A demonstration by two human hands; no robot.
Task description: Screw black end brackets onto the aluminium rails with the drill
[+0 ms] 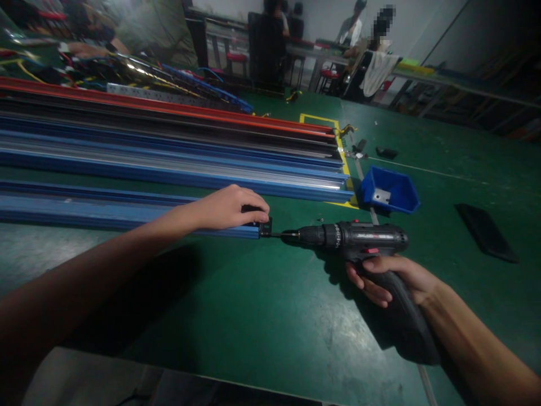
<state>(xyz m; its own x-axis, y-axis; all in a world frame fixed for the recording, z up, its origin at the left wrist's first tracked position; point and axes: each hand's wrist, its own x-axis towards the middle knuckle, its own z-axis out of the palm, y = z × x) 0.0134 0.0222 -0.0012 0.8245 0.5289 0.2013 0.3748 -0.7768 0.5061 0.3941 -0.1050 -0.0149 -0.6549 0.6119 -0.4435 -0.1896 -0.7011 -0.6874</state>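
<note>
Lying across the left of the green table is a long blue metal profile [105, 206]. My left hand [230, 208] is closed over its right end, fingers and thumb around the small black end piece [266, 226] there. My right hand [389, 276] grips the handle of a black cordless drill [367, 237], which lies level and points left. The drill's thin bit [279, 234] reaches the end piece at the profile's end. Whether the bit sits in a screw is too small to tell.
Behind lie several blue, black and red profiles [211, 113]. A blue bin [391, 189] holding a metal plate stands right of them. A dark flat object [486, 232] lies at far right. Across the table, a person's hand [87, 49] rests near cables; other people sit farther back.
</note>
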